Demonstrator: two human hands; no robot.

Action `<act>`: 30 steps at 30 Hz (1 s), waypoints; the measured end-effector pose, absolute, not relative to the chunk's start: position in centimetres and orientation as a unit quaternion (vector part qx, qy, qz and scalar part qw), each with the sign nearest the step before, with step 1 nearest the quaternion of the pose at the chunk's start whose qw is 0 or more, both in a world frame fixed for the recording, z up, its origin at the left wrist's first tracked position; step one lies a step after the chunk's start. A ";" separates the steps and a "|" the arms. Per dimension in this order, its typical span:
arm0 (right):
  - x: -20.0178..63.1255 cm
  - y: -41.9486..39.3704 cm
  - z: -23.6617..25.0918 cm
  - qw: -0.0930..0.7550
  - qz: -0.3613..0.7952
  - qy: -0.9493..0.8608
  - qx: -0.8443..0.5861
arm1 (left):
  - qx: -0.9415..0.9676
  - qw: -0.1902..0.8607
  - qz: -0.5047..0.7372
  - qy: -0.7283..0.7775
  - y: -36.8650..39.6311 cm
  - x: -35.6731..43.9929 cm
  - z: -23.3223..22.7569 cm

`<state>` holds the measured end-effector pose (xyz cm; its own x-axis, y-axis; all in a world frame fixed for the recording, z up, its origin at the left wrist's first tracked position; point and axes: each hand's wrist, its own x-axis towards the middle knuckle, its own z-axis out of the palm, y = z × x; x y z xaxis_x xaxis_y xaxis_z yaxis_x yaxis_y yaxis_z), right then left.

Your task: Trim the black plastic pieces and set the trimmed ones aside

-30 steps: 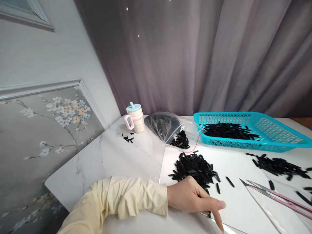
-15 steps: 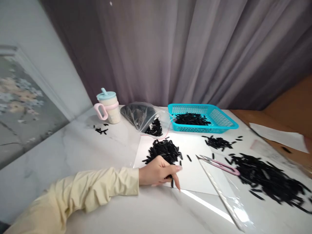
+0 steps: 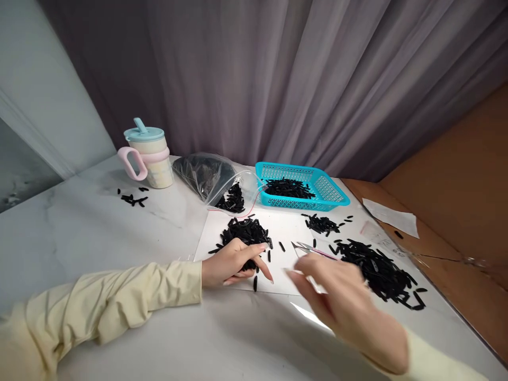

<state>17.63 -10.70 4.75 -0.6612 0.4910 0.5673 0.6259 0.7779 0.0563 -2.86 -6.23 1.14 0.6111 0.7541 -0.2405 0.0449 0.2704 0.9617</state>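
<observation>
My left hand (image 3: pixel 234 262) is at the near side of a heap of small black strips (image 3: pixel 244 231) on a white sheet (image 3: pixel 283 280). Its fingers are curled, with black strips (image 3: pixel 249 264) between thumb and fingers; one strip shows just below. My right hand (image 3: pixel 341 301), somewhat blurred, hovers over the sheet's right side, thumb apart from the forefinger and nothing visible between them. Behind it lie small pink-handled scissors (image 3: pixel 317 250), their blades pointing left and the handle mostly covered by the hand.
A blue basket (image 3: pixel 337 199) of black strips stands at the back. Left of it are a clear plastic bag (image 3: pixel 206 177) with black contents and a lidded cup (image 3: pixel 159 166). A large black pile (image 3: pixel 377 270) lies at right, a smaller one (image 3: pixel 321 224) behind.
My right hand has come into view from the lower right, over the scissors. The view has shifted, and my left hand stays beside the heap with black strips in its fingers.
</observation>
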 end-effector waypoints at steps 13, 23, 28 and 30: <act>14.5 -8.2 0.9 0.151 -0.220 -0.928 -0.259 | 0.601 0.686 0.207 0.355 -6.2 -2.3 1.0; 16.2 -8.3 0.1 0.233 -0.019 -0.924 -0.303 | 0.589 0.705 0.201 0.342 -6.1 -2.8 1.3; 17.5 -8.7 -0.1 0.246 0.018 -0.910 -0.334 | 0.607 0.692 0.190 0.341 -6.2 -2.8 1.7; 17.7 -8.7 -0.1 0.244 0.021 -0.910 -0.333 | 0.608 0.689 0.186 0.348 -6.2 -2.7 1.8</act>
<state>17.74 -8.72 -0.09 -0.6585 0.6170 0.4309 0.5963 0.7771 -0.2014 -2.71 -6.23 1.79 0.6888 0.6791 -0.2535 0.1663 0.1924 0.9671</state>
